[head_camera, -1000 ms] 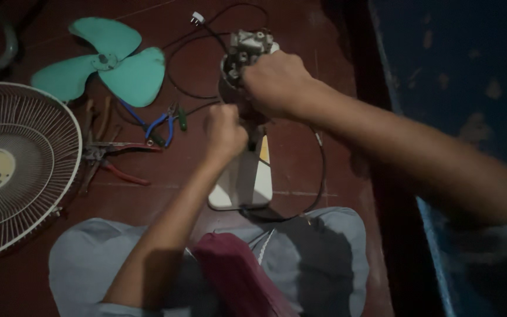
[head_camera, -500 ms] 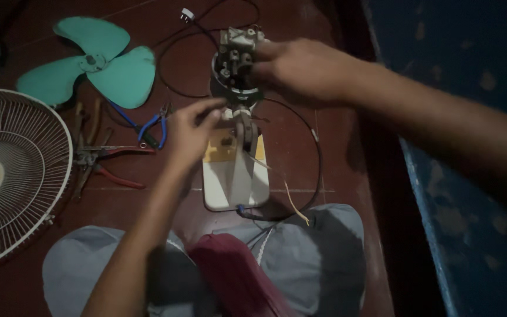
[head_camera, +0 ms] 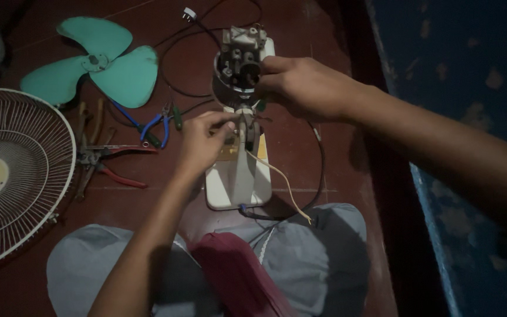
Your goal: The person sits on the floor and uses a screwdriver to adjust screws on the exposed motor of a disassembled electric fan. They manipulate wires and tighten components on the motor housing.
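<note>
A dismantled fan body lies on the red floor in front of my knees: a bare motor at the top and a white stand neck below it. My right hand grips the right side of the motor. My left hand pinches a small part or wire at the joint just under the motor. A thin yellowish wire trails from that joint toward my lap. A black power cord loops around the motor.
A teal three-blade fan propeller lies at upper left. A white wire fan guard fills the left edge. Red-handled pliers, blue-handled pliers and other tools lie between them. A blue wall stands at the right.
My right hand has slid off the motor's top to its right side, exposing the motor. My left hand shifted slightly up to the joint below it.
</note>
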